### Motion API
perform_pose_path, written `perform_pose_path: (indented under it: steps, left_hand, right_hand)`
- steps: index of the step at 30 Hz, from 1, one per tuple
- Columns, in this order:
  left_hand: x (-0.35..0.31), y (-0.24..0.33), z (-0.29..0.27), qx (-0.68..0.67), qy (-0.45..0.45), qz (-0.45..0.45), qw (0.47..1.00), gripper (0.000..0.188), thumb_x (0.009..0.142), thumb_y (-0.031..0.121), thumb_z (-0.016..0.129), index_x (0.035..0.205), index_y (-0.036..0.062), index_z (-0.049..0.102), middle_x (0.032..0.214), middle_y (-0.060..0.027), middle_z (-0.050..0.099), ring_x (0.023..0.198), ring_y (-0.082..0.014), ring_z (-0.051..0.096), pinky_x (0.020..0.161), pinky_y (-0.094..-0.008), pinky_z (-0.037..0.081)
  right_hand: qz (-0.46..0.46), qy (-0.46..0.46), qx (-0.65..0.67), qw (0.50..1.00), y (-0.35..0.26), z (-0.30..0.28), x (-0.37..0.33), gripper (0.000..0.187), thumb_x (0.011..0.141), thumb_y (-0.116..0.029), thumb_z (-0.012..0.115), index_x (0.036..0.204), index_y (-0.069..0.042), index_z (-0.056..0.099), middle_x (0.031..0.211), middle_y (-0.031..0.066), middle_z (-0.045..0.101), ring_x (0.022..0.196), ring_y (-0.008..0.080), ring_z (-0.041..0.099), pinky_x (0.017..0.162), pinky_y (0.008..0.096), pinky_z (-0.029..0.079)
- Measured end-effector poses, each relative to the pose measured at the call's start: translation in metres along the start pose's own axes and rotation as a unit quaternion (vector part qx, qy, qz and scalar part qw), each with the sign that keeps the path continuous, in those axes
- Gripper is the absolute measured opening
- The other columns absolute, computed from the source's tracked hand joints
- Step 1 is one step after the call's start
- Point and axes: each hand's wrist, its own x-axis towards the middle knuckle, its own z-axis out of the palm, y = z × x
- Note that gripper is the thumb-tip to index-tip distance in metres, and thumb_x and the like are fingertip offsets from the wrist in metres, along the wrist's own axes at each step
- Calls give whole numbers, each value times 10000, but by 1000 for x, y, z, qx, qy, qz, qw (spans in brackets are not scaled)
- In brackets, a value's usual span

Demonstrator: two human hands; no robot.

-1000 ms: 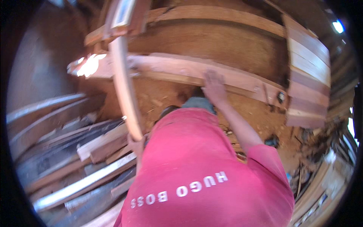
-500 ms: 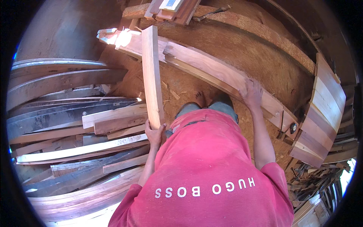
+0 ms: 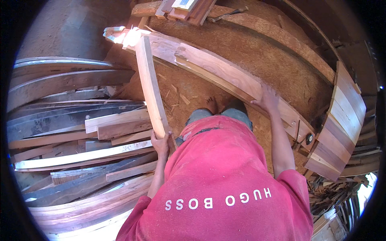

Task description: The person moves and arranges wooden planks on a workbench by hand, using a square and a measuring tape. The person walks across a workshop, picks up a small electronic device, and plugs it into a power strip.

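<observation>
My left hand grips the lower end of a pale squared wooden plank. The plank slants up and away, its far end by the sunlit left end of a long workbench board. On that bench lies a reddish plank, running from upper left to lower right. My right hand rests on the reddish plank, fingers spread, wrapped around nothing. A small round black object, perhaps a tape measure, sits at the bench's right end.
Stacked boards fill the left side. A panel of joined strips leans at the right. Beyond the bench lie a long rough beam, a hammer-like tool and short boards. Wood scraps are heaped at lower right.
The pale plank's far end has swung left and slightly down, tilting the plank more. My left hand has shifted a little left and lower. My right hand stays on the reddish plank.
</observation>
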Motion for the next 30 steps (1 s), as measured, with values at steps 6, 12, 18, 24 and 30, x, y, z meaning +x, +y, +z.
perform_pose_path:
  steps: [6,12,18,24,30]
  left_hand:
    - [2,0,2,-26,-5,-6,1000,632,688,152,833,1219,-48,554,1084,-119,626,952,-202,598,845,-337,505]
    - [3,13,10,3,-10,-3,1000,621,681,133,829,1212,-49,563,1053,-114,630,927,-198,601,836,-334,506]
    - [5,2,16,-33,-16,-5,999,629,682,119,833,1222,-45,555,1061,-113,629,937,-194,600,841,-331,507]
    - [10,-7,14,-28,-27,19,999,631,692,103,831,1237,-39,548,1093,-106,615,928,-190,597,813,-325,516]
    - [4,29,21,-36,-26,-6,999,647,703,90,814,1268,-23,520,1085,-95,602,936,-181,599,798,-315,516]
  right_hand:
    - [-24,19,44,999,9,8,11,1050,638,-539,862,1486,-142,387,1494,144,467,1373,353,442,1107,566,371]
    - [-85,-5,106,991,25,6,28,955,637,-546,853,1402,-105,489,1363,173,575,1263,367,543,1046,453,450]
    - [-43,42,53,997,11,-3,3,932,659,-545,846,1409,-141,468,1367,175,578,1243,370,565,1011,526,457]
    - [-48,131,13,990,4,10,-14,892,672,-477,860,1409,-171,462,1417,106,530,1296,333,516,1009,631,417]
    - [-21,147,-16,989,-15,4,-26,873,650,-404,885,1379,-143,482,1320,112,553,1232,338,521,1017,549,417]
